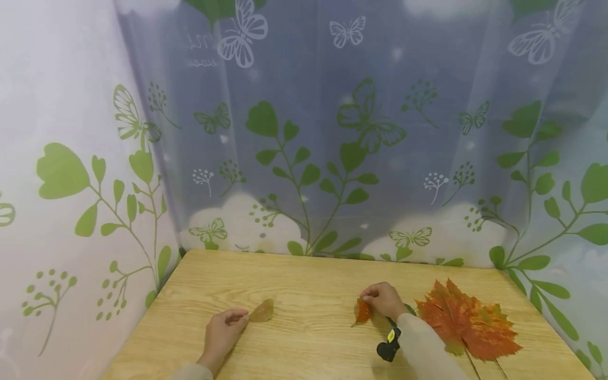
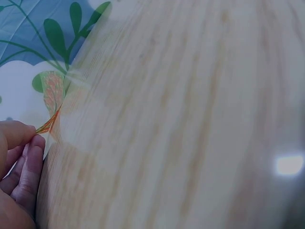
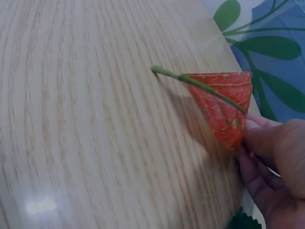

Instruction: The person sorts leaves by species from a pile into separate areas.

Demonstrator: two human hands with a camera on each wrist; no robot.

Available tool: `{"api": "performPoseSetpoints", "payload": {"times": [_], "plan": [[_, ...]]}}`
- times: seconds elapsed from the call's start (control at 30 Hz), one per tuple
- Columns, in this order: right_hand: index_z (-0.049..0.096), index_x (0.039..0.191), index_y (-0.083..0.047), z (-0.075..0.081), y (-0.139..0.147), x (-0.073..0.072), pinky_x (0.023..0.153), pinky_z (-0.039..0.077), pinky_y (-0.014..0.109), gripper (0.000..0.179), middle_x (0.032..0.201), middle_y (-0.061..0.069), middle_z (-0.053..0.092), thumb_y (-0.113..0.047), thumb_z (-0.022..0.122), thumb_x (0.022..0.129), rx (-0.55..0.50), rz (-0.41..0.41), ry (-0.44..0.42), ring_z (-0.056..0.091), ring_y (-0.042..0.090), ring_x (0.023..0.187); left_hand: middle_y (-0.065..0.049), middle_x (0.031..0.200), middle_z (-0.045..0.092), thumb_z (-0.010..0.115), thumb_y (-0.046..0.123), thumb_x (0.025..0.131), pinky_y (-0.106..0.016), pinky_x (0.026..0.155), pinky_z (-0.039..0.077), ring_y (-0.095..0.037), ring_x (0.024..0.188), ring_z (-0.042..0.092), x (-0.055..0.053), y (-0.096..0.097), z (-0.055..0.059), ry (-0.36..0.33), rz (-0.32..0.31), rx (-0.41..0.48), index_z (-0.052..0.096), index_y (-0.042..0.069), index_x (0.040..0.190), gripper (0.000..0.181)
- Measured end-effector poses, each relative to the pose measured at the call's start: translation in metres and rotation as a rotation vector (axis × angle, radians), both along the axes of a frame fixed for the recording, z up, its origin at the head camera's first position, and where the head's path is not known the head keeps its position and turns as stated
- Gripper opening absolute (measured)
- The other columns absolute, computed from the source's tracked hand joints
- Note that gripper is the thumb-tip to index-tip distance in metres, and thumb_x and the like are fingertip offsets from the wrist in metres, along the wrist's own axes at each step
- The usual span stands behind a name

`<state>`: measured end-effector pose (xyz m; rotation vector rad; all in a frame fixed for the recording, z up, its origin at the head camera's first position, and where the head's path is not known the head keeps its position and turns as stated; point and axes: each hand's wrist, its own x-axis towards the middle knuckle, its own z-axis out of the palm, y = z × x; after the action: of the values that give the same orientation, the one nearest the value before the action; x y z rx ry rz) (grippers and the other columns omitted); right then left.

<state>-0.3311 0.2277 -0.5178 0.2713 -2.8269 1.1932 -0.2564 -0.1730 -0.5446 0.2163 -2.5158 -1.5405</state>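
Observation:
At the left of the table, my left hand (image 1: 223,333) pinches a small green-and-orange leaf (image 1: 263,311) by one end between thumb and fingers. The left wrist view shows this leaf (image 2: 48,123) at the fingertips, partly edge-on. Farther right, my right hand (image 1: 383,300) holds a small red leaf (image 1: 363,311) by its edge. Seen in the right wrist view, the red leaf (image 3: 221,107) has pale veins and a green stem pointing away from the fingers. Its stem end hangs close over the tabletop, and whether it touches is hard to tell.
Large orange-red maple-shaped leaves (image 1: 467,319) with thin stems lie at the right of the wooden table (image 1: 304,348). Beside the right wrist is a black heart-shaped thing (image 1: 388,349) with a yellow mark, and a dark green leaf (image 1: 410,310) partly hidden. A patterned curtain (image 1: 313,132) stands behind.

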Motion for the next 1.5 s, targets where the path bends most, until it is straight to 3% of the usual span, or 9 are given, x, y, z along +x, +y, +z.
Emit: {"api": "performPoseSetpoints", "payload": {"times": [0.2, 0.47, 0.9, 1.2, 1.5], "plan": [[0.075, 0.089, -0.008, 0.001, 0.0, 0.004, 0.078, 0.053, 0.041, 0.009, 0.093, 0.007, 0.072, -0.004, 0.068, 0.087, -0.033, -0.026, -0.011, 0.065, 0.024, 0.088, -0.007, 0.095, 0.072, 0.072, 0.017, 0.085, -0.024, 0.069, 0.053, -0.012, 0.078, 0.065, 0.0, 0.001, 0.001, 0.0, 0.004, -0.006, 0.073, 0.007, 0.096, 0.014], [0.073, 0.098, -0.001, 0.003, 0.002, 0.008, 0.062, 0.049, 0.029, 0.012, 0.095, 0.011, 0.071, -0.002, 0.065, 0.089, -0.119, -0.037, -0.055, 0.062, 0.016, 0.077, -0.003, 0.094, 0.071, 0.071, 0.017, 0.086, -0.024, 0.07, 0.051, -0.011, 0.079, 0.063, -0.001, 0.002, -0.001, -0.021, 0.003, -0.005, 0.074, 0.009, 0.096, 0.013], [0.073, 0.096, -0.005, -0.007, 0.005, 0.006, 0.07, 0.052, 0.033, 0.01, 0.093, 0.006, 0.071, -0.005, 0.067, 0.088, -0.133, -0.074, -0.063, 0.064, 0.018, 0.084, -0.005, 0.093, 0.071, 0.072, 0.018, 0.085, -0.021, 0.067, 0.052, -0.011, 0.078, 0.064, -0.001, 0.004, 0.001, -0.005, -0.01, 0.008, 0.073, 0.007, 0.096, 0.015], [0.073, 0.1, -0.004, 0.0, 0.008, 0.013, 0.069, 0.052, 0.032, 0.016, 0.098, 0.009, 0.07, -0.014, 0.066, 0.091, -0.103, 0.024, -0.062, 0.063, 0.019, 0.085, -0.003, 0.092, 0.071, 0.071, 0.017, 0.086, -0.027, 0.072, 0.053, -0.012, 0.08, 0.063, -0.002, 0.004, -0.001, 0.002, -0.004, -0.01, 0.074, 0.008, 0.096, 0.014], [0.068, 0.109, 0.001, 0.006, 0.004, 0.031, 0.078, 0.054, 0.039, 0.019, 0.106, 0.015, 0.068, -0.004, 0.062, 0.091, -0.073, 0.074, -0.083, 0.064, 0.029, 0.096, -0.004, 0.095, 0.071, 0.071, 0.017, 0.086, -0.029, 0.073, 0.054, -0.013, 0.083, 0.064, -0.002, 0.0, -0.003, 0.001, -0.004, -0.029, 0.074, 0.009, 0.096, 0.014]]}}
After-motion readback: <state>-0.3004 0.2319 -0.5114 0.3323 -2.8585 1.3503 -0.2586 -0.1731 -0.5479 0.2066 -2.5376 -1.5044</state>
